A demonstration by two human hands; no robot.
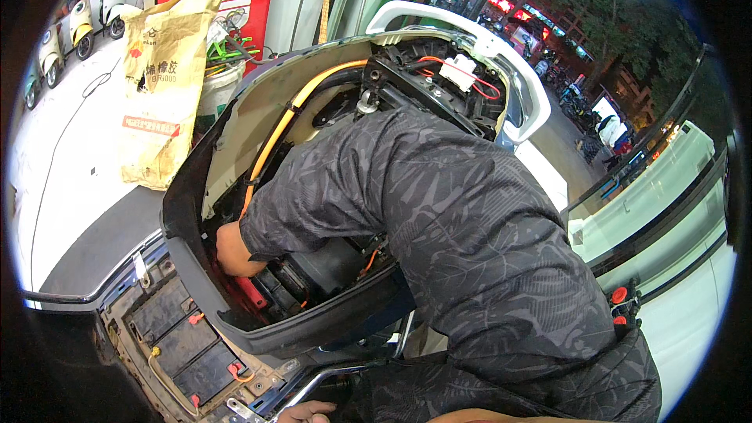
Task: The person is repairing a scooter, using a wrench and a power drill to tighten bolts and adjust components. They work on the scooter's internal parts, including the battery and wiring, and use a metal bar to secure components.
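Note:
A scooter's open under-seat compartment point(258, 337) fills the middle of the view. An arm in a dark grey leaf-patterned sleeve, seemingly my right, comes from the lower right and bends down into it. My right hand point(236, 252) is low at the compartment's left side, beside a red part point(247, 292); its fingers are hidden. At the lower edge my left hand point(307, 413) shows only in part, fingers loosely stretched, near a chrome rail point(329, 374). An orange cable sleeve point(276, 129) runs along the compartment's inner wall. A white connector point(458, 74) with red wires sits at the back.
Left of the compartment lies an open bay with several dark batteries point(192, 348) and red terminal caps. A tan sack point(160, 86) stands beside a bucket point(223, 82). A white grab rail point(521, 63) curves round the scooter's rear. Glass doors point(658, 196) are at the right.

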